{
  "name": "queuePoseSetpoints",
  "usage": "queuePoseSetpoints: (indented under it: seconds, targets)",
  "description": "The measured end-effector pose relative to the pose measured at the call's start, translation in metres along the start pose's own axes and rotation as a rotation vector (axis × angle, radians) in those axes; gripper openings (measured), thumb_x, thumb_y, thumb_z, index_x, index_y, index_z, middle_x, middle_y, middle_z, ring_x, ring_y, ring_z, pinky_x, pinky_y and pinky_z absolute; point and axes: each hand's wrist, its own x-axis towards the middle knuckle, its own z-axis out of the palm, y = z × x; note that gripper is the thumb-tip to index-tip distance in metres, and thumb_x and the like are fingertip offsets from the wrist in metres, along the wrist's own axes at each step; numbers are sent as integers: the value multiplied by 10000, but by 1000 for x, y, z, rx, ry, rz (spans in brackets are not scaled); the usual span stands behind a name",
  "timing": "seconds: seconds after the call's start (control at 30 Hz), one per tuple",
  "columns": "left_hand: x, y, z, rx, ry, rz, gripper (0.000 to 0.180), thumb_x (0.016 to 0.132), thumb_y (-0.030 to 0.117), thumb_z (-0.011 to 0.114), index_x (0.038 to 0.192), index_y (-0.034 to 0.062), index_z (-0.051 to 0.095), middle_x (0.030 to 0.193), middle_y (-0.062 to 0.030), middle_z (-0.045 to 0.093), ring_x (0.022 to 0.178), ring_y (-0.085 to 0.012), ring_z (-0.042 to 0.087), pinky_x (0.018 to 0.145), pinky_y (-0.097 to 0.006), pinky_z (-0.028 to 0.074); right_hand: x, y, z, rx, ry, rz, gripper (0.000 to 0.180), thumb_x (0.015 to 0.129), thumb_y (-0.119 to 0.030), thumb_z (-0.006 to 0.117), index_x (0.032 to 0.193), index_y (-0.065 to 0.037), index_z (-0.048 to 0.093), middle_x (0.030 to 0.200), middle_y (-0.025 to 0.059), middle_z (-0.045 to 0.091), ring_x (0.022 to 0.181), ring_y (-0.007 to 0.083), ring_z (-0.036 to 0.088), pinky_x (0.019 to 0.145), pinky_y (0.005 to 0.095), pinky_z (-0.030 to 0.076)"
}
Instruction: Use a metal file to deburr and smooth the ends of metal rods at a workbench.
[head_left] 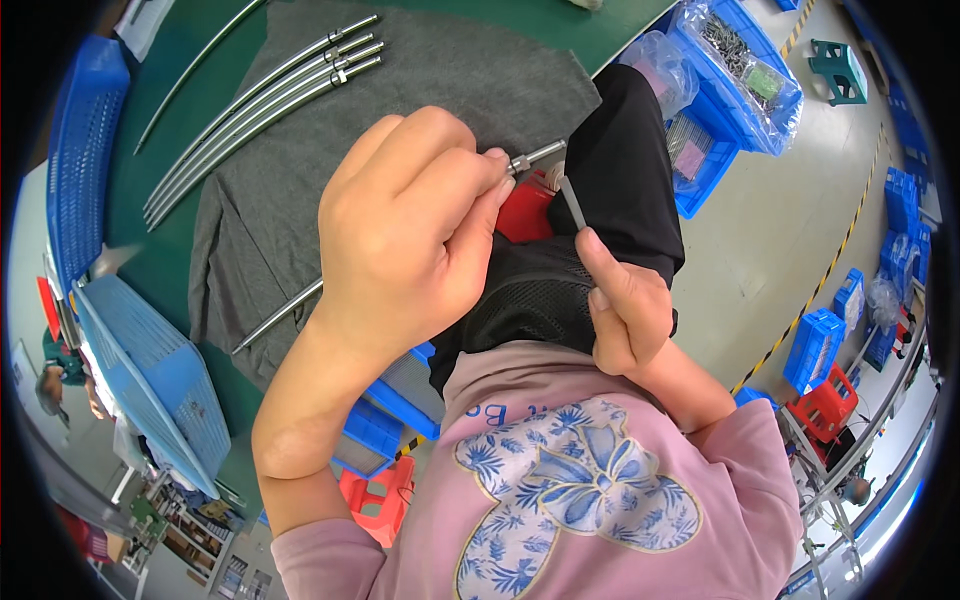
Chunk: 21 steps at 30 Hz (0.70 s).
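Note:
My left hand (405, 215) is closed in a pinch around a slim shiny metal rod (280, 315). A metal collar fitting (518, 164) and a thin tip (546, 152) stick out past its fingertips; the middle of the rod is hidden behind that hand. In my right hand (632, 305), between thumb and fingers, is a narrow flat grey strip (573, 204), its far end close to the fitting but apparently apart from it. Several similar metal rods (262, 115) with collars lie side by side on a grey cloth (480, 65), left of my hands.
The cloth covers part of a green table (165, 265). Blue baskets (150, 375) stand along its left side. At the upper right are blue bins (745, 125) holding bagged small parts. A red stool (375, 505) stands below, and a green stool (838, 72) farther off.

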Motion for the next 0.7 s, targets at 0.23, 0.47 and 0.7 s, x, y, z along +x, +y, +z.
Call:
queuePoseSetpoints:
  seconds: [0.23,0.47,0.7]
  targets:
    - [0,0,1,-14,9,0,155,648,-78,697,753,-5,611,710,-83,544,603,-199,525,524,-280,417,7,-3,6,-53,-20,20,510,716,121,443,1222,149,504,593,90,521,407,153,421,428,271,336]
    - [1,0,4,-1,33,19,180,626,-74,704,758,3,610,709,-84,543,598,-203,534,523,-276,420,7,-4,4,-83,-26,24,492,734,112,455,1223,141,508,576,79,501,405,158,424,429,274,341]
    - [-3,4,2,4,31,-36,184,620,-73,704,754,7,606,707,-84,541,587,-203,534,513,-273,419,8,-3,10,-166,48,31,617,616,93,511,1230,60,559,554,65,500,397,177,452,422,265,374]
